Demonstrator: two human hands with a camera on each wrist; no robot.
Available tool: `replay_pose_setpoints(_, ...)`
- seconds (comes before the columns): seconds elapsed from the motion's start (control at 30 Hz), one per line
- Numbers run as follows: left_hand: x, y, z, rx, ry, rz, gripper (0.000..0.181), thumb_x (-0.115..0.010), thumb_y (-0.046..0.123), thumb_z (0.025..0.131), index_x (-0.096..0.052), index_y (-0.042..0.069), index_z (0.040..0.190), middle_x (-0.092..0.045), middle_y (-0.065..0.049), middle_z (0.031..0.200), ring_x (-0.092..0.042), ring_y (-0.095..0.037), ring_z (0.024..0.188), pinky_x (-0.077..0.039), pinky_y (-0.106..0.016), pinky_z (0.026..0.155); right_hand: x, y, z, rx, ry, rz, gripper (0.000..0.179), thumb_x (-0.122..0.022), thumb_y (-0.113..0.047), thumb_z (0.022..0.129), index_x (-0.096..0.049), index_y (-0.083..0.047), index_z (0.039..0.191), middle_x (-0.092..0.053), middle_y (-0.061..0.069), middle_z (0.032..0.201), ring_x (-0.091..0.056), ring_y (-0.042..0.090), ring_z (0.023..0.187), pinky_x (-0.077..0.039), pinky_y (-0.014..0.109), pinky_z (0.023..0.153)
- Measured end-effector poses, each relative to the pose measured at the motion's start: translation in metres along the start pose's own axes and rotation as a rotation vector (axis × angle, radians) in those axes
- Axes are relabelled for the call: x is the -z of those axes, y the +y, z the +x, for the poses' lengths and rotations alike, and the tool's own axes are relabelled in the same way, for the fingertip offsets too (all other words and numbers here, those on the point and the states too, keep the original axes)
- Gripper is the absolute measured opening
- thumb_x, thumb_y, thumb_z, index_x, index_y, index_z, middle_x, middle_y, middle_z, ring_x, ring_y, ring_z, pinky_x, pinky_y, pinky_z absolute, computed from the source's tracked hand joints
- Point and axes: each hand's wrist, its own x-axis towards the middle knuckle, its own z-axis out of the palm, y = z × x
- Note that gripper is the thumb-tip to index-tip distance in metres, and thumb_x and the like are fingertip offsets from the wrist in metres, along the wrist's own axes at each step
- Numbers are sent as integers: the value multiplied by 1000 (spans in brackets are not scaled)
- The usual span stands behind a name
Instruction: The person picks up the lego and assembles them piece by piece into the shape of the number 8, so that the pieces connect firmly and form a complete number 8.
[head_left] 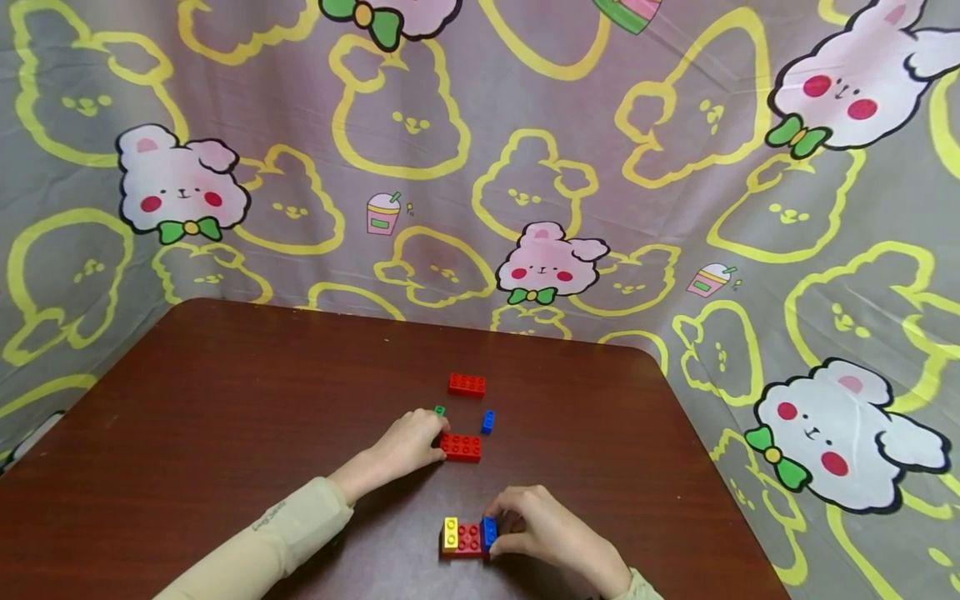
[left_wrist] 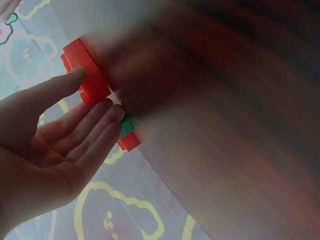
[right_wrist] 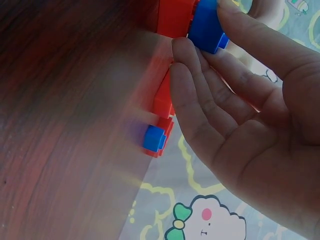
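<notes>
My left hand is at the left end of a red eight-stud toy brick. Its thumb and fingers pinch that end; the left wrist view shows the red brick between them. Close to the person, my right hand grips a blue two-stud brick between thumb and forefinger. This blue brick stands on the right end of another red brick, with a yellow two-stud brick on its left end. In the right wrist view, the thumb lies against the blue brick.
Farther back on the brown table lies a third red brick. A small green brick is just beyond the left fingers, partly hidden. A loose blue brick lies to their right. Patterned cloth hangs behind the table.
</notes>
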Motion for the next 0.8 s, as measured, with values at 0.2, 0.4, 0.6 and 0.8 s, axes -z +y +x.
replay_pose_setpoints(0.2,0,0,-1,-7,-2,-5,24,-84,11,76,-73,0,94,-74,-11,90,-68,-23,79,-58,-39,69,0,1,0,-9,-5,5,25,-82,-19,81,-72,-8,101,-73,0,91,-63,-6,75,-52,11,66)
replay_pose_setpoints(0.4,3,0,-1,-6,-1,-8,24,-84,12,76,-74,0,94,-74,-10,91,-68,-22,80,-58,-38,70,0,2,1,-13,-7,15,24,-82,-19,81,-72,-8,100,-73,0,91,-63,-6,75,-52,12,66)
replay_pose_setpoints(0.6,6,0,-3,-12,15,-9,24,-84,13,76,-74,1,95,-74,-10,93,-69,-23,83,-58,-39,72,-1,2,0,0,-4,15,23,-81,-19,81,-72,-8,99,-72,0,90,-63,-6,75,-52,12,66)
replay_pose_setpoints(0.8,7,-2,-6,-27,37,-8,24,-84,13,76,-74,2,95,-74,-10,94,-67,-19,81,-57,-36,70,-2,3,0,23,6,3,23,-81,-18,81,-72,-8,99,-72,0,90,-63,-5,75,-52,12,66)
